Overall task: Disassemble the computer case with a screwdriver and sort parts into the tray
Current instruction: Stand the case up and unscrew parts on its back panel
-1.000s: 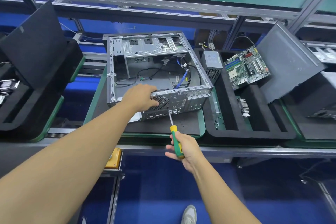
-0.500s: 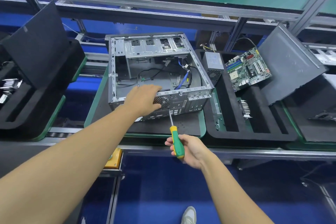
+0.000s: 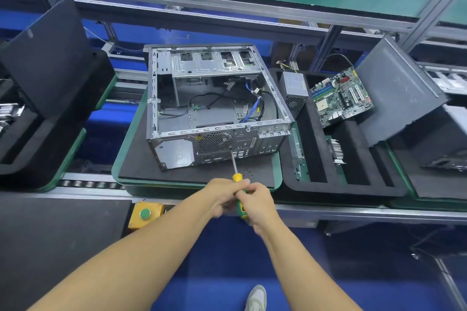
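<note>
Currently | our right hand (image 3: pixel 255 203) and left hand (image 3: pixel 222 194) both clench the screwdriver (image 3: pixel 237 176) handle, likely for torque | tip on computer case (image 3: pixel 174 153) rear panel under fan grille (image 3: pixel 216 141) | tray (image 3: pixel 341 188) just right of it holds motherboard (image 3: pixel 341 97)

No text can be read. The power supply (image 3: pixel 294 88) just right of the computer case (image 3: pixel 217 108) carries a printed label, and a pale sticker (image 3: pixel 243 110) sits inside the case. Both are too small to make out, as is the motherboard (image 3: pixel 341 94) print farther right.
</note>
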A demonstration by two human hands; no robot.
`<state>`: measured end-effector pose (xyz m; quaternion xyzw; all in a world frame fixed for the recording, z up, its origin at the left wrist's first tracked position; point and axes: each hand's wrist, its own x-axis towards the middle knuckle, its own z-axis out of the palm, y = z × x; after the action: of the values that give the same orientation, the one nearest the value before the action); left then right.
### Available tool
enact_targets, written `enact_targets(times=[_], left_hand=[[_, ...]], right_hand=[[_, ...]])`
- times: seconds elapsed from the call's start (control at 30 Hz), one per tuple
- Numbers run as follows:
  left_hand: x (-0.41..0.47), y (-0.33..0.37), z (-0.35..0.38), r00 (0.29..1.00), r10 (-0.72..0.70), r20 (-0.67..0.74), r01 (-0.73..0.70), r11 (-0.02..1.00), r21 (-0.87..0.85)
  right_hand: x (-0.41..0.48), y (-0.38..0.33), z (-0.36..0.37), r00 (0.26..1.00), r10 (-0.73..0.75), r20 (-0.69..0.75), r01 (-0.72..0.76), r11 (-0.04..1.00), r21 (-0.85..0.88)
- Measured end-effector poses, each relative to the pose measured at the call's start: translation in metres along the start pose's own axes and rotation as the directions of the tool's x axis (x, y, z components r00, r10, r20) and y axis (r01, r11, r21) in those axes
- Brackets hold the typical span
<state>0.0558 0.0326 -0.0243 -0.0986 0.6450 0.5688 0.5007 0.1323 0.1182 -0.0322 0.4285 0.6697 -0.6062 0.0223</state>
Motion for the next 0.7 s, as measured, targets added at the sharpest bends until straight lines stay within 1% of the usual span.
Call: enact_targets(times=[0.07, 0.1, 0.13, 0.17, 0.23, 0.27, 0.3, 0.37, 0.4, 0.47, 0.53, 0.6, 0.67, 0.7], left_hand=[[0.004, 0.002, 0.003, 1.000, -0.013, -0.006, 0.012, 0.994, -0.111], [0.005, 0.003, 0.002, 1.000, -0.006, 0.015, 0.008, 0.991, -0.136], [0.004, 0.004, 0.000, 1.000, 0.003, 0.028, 0.000, 0.993, -0.121], [0.003, 0.004, -0.003, 0.999, 0.011, 0.036, -0.008, 0.996, -0.090], [0.003, 0.002, -0.007, 0.999, 0.010, 0.043, -0.008, 0.999, -0.036], [0.003, 0.001, -0.009, 0.999, 0.007, 0.050, -0.006, 1.000, -0.030], [0.004, 0.000, -0.010, 0.998, 0.009, 0.062, -0.007, 0.999, -0.035], [0.005, 0.000, -0.011, 0.994, 0.019, 0.111, -0.015, 0.999, -0.039], [0.005, 0.000, -0.012, 0.992, 0.023, 0.127, -0.018, 0.999, -0.044], [0.005, -0.002, -0.015, 0.993, 0.035, 0.115, -0.028, 0.998, -0.064], [0.005, -0.004, -0.015, 0.994, 0.040, 0.101, -0.031, 0.996, -0.088], [0.003, -0.003, -0.011, 0.995, 0.039, 0.091, -0.030, 0.995, -0.098], [0.003, -0.001, -0.006, 0.998, 0.029, 0.052, -0.023, 0.993, -0.114], [0.003, -0.001, -0.004, 0.999, 0.026, 0.029, -0.022, 0.992, -0.126]], right_hand=[[-0.003, 0.000, -0.003, 0.999, -0.044, 0.000, 0.044, 0.998, -0.033], [-0.004, 0.001, -0.006, 0.999, -0.039, 0.036, 0.039, 0.999, -0.014], [-0.007, 0.003, -0.008, 0.996, 0.006, 0.092, -0.010, 0.999, 0.050], [-0.010, 0.005, -0.010, 0.982, 0.081, 0.173, -0.108, 0.982, 0.155], [-0.018, 0.014, -0.014, 0.908, 0.198, 0.369, -0.329, 0.884, 0.334], [-0.020, 0.018, -0.015, 0.873, 0.207, 0.443, -0.389, 0.842, 0.374], [-0.021, 0.021, -0.015, 0.859, 0.193, 0.475, -0.404, 0.824, 0.396], [-0.019, 0.023, -0.014, 0.887, 0.151, 0.436, -0.357, 0.824, 0.441], [-0.019, 0.024, -0.013, 0.912, 0.136, 0.387, -0.316, 0.836, 0.448], [-0.021, 0.025, -0.011, 0.951, 0.116, 0.286, -0.236, 0.871, 0.431], [-0.022, 0.028, -0.013, 0.982, 0.078, 0.172, -0.137, 0.921, 0.366], [-0.022, 0.029, -0.014, 0.997, 0.008, 0.080, -0.028, 0.969, 0.247], [-0.023, 0.026, -0.013, 0.998, -0.038, 0.052, 0.031, 0.991, 0.130], [-0.024, 0.024, -0.013, 0.998, -0.040, 0.046, 0.035, 0.995, 0.094]])
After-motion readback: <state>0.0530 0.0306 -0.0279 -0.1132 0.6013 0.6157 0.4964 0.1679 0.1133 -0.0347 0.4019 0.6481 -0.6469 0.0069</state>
